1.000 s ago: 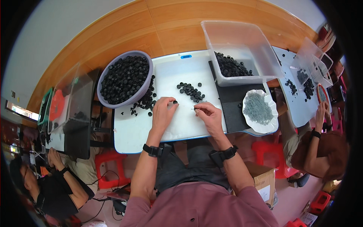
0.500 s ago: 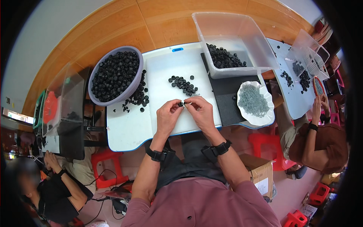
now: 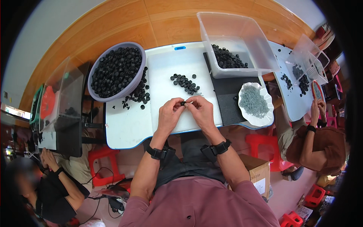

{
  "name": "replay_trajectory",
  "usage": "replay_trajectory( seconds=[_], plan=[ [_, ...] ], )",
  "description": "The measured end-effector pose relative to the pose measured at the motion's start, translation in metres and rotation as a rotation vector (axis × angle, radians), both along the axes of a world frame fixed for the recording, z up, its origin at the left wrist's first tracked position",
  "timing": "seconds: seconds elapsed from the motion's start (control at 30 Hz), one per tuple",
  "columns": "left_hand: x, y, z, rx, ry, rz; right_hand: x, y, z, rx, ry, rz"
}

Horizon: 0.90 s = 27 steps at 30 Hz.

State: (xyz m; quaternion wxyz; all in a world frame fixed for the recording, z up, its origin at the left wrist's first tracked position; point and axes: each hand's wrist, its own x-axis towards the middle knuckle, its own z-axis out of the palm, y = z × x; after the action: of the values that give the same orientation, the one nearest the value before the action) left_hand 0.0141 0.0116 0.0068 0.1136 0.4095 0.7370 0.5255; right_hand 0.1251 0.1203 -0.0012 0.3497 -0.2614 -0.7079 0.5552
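Note:
Over the front of the white work board [image 3: 162, 72], my left hand [image 3: 169, 114] is closed in a pinch on a small round black cap [image 3: 183, 103]. My right hand [image 3: 201, 113] meets it there, thumb and fingertips pressed together at the cap's right side. Whatever those right fingertips hold is too small to make out. Just beyond both hands lies a loose pile of black caps [image 3: 184, 83], with a few thin grey-green bits [image 3: 197, 94] at its near edge.
At the left, a purple basin [image 3: 141, 73] is heaped with black caps; smaller black pieces [image 3: 132, 101] lie beside it. A clear bin [image 3: 245, 72] holds more caps. A white scalloped dish [image 3: 269, 113] carries grey-green bits. Co-workers sit left and right.
The whole view has shifted slightly. My hands stay together in the same pinch around the black cap, with only small finger movement.

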Motion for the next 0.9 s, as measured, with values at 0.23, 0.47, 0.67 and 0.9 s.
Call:
replay_trajectory(
  seconds=[0.23,0.47,0.67,0.9],
  plan=[
    [-0.0064,-0.0029,0.0073,-0.070,-0.186,-0.026,0.0002,-0.0009,-0.0009,0.003,0.051,0.002],
    [-0.0077,-0.0056,0.0083,-0.075,-0.252,-0.061,0.0013,0.0005,-0.0048,0.022,0.074,0.017],
    [-0.0087,-0.0066,0.0071,-0.079,-0.269,-0.081,0.0012,0.0012,-0.0053,0.013,0.091,0.026],
    [-0.0090,-0.0069,0.0078,-0.115,-0.198,-0.099,0.0017,0.0020,-0.0027,0.075,0.075,0.028]
  ],
)
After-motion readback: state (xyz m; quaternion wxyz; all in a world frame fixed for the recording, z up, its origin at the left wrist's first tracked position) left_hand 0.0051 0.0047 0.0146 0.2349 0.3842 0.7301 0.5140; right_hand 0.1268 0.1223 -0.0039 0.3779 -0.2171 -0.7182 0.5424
